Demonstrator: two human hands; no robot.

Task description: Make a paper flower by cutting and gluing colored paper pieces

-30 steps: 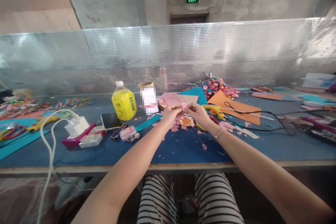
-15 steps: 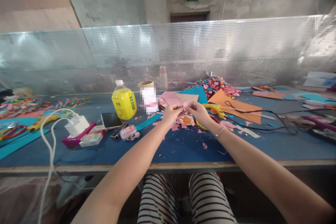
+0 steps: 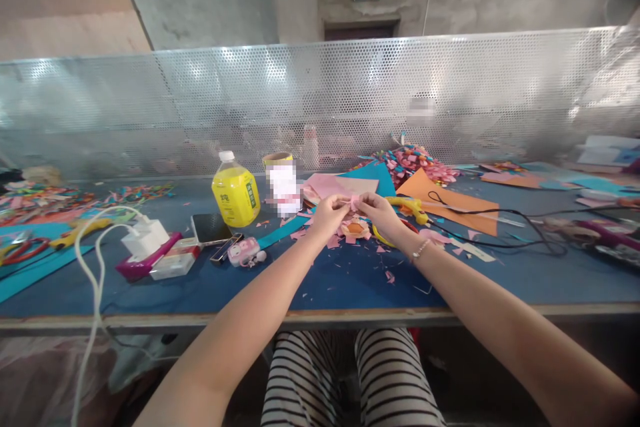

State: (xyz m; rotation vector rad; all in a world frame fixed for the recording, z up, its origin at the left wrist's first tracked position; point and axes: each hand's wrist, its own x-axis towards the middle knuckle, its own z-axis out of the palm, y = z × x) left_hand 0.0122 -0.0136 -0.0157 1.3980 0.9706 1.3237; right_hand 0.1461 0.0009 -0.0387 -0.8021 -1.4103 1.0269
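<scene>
Both my hands meet over the middle of the blue table [image 3: 320,280]. My left hand [image 3: 327,212] and my right hand [image 3: 379,210] pinch one small pink paper piece [image 3: 353,201] between their fingertips, held just above the table. Under the hands lies a small pink and orange paper flower [image 3: 355,229] among pink paper scraps [image 3: 333,241]. A yellow glue gun [image 3: 407,206] lies just right of my right hand, with its black cable [image 3: 500,223] running off to the right.
A yellow drink bottle [image 3: 235,190], a tape roll [image 3: 278,161], a phone [image 3: 211,229], a white charger with cable [image 3: 145,239] and a pink case [image 3: 244,251] lie left of the hands. Pink, teal and orange paper sheets [image 3: 450,200] and a heap of coloured scraps [image 3: 415,163] lie behind. A perforated metal screen [image 3: 320,100] backs the table.
My hands have stayed in place, working the pink paper piece slightly between the fingertips. The camera tilted a little downward.
</scene>
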